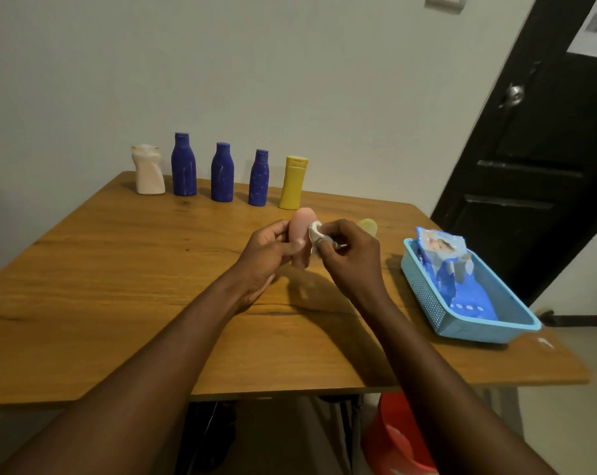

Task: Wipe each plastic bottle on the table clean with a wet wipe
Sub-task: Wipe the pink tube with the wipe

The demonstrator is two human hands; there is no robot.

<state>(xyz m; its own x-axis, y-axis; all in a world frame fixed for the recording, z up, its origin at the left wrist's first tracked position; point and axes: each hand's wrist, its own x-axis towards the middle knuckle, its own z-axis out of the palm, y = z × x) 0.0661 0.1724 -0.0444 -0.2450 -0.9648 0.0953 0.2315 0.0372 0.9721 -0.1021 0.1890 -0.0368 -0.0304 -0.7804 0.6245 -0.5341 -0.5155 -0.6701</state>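
A: What is hidden from where you stand?

B: The lower half of the pink bottle (pixel 298 231), behind the curled fingers of the left hand (pixel 273 250) that grips it. A pale bottle (pixel 368 225) behind the right hand (pixel 350 250) shows only its rounded top. The print on the wipe pack (pixel 442 250) is too blurred to read. A red bucket (pixel 398 437) under the table (pixel 119 269) is cut off by the tabletop and the frame's lower edge.

A: And the right hand?

B: Thumb and fingertips pinch a bunched white wipe (pixel 314 232), pressed against the pink bottle's upper side. The bottle is held above the middle of the table, rounded end up, its shadow on the wood below.

A: Materials?

B: The tabletop is wood-grain brown. Five upright plastic bottles line the far edge, by the wall: a waisted white bottle (pixel 149 174), a left blue bottle (pixel 184 166), a middle blue bottle (pixel 222 174) and a right blue bottle (pixel 259 180), all matt and scuffed with pale marks, then a flat-capped yellow bottle (pixel 293 185). The pack is crinkled, glossy film, leaning in a perforated blue plastic basket (pixel 427 298) at the table's right. A dark panelled door (pixel 530 166) stands beyond.
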